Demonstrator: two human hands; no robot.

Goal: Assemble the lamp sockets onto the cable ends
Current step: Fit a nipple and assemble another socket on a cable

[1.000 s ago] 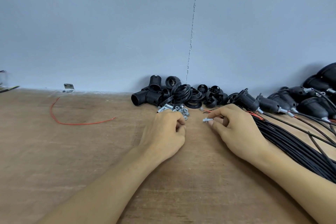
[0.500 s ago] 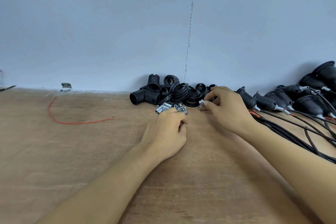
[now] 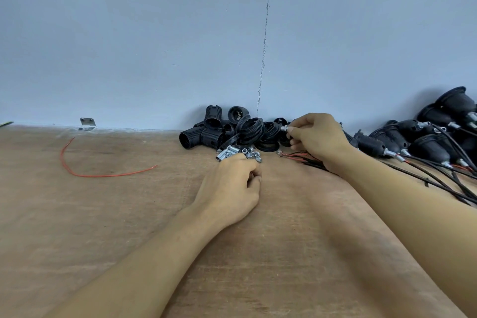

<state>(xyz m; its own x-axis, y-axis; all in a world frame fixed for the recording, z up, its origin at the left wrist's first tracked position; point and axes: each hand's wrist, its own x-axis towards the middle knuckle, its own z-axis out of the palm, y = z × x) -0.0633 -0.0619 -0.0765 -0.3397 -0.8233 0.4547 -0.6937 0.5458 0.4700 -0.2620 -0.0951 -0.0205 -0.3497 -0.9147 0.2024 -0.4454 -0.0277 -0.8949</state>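
Soft, even light reaches you, moderately bright. Faint shadow lies on table (image 3: pixel 103 214) left of your right forearm (image 3: pixel 413 227), another on wall (image 3: pixel 154 46) behind assembled sockets (image 3: pixel 438 131). Wide-angle lens bows table's far edge. Small metal parts (image 3: pixel 240 153) look slightly soft.

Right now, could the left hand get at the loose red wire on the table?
Probably yes: nothing lies between the left hand and the red wire, alone on bare board to its left.
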